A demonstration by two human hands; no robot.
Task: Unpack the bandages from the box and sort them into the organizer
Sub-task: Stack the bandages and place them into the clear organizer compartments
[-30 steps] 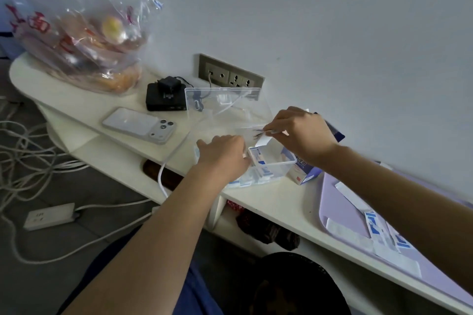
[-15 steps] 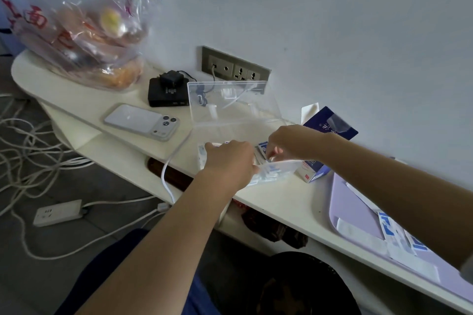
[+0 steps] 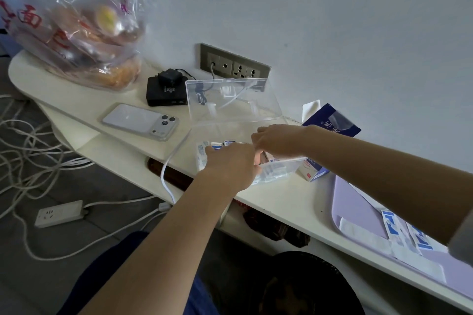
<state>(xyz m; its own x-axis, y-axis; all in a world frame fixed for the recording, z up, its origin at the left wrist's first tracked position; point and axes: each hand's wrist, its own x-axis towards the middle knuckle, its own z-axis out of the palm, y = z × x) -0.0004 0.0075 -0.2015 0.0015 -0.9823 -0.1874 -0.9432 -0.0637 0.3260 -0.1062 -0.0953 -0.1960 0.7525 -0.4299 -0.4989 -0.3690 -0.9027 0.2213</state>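
A clear plastic organizer stands on the white shelf with its lid raised. Blue-and-white wrapped bandages lie in its compartments. My left hand lies over the organizer's front left part, fingers curled down onto it. My right hand reaches into the organizer from the right; its fingertips are hidden behind my left hand. The opened blue-and-white bandage box lies just behind my right forearm. More bandages lie on a lilac tray at the right.
A phone lies left of the organizer, with a black box and charger behind it below the wall socket. A plastic bag of bread fills the shelf's left end. A white cable hangs down; a power strip lies on the floor.
My right hand, which was pinching a bandage above the organizer, has come down into it beside my left hand. The left hand has stayed on the organizer.
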